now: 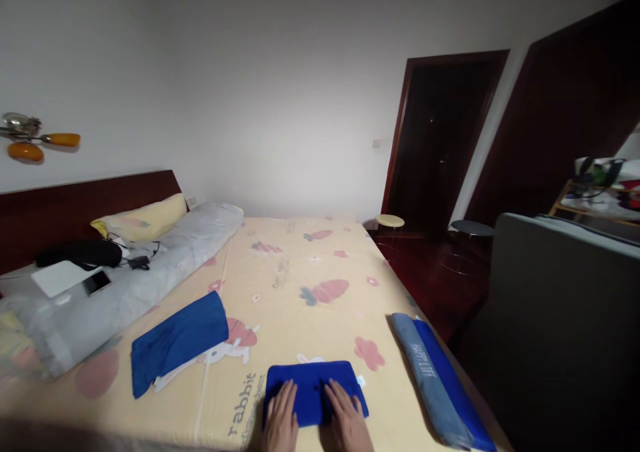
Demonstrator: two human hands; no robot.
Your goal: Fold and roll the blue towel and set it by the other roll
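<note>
Dim, soft indoor light; warped, blurred edges.

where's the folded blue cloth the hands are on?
Head view, bottom centre: the folded blue cloth lies on the bed sheet under the left hand and right hand.

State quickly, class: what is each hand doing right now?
Left hand: open, fingers flat on the folded blue cloth, holding nothing.
Right hand: open, fingers flat on the same cloth, holding nothing.
</note>
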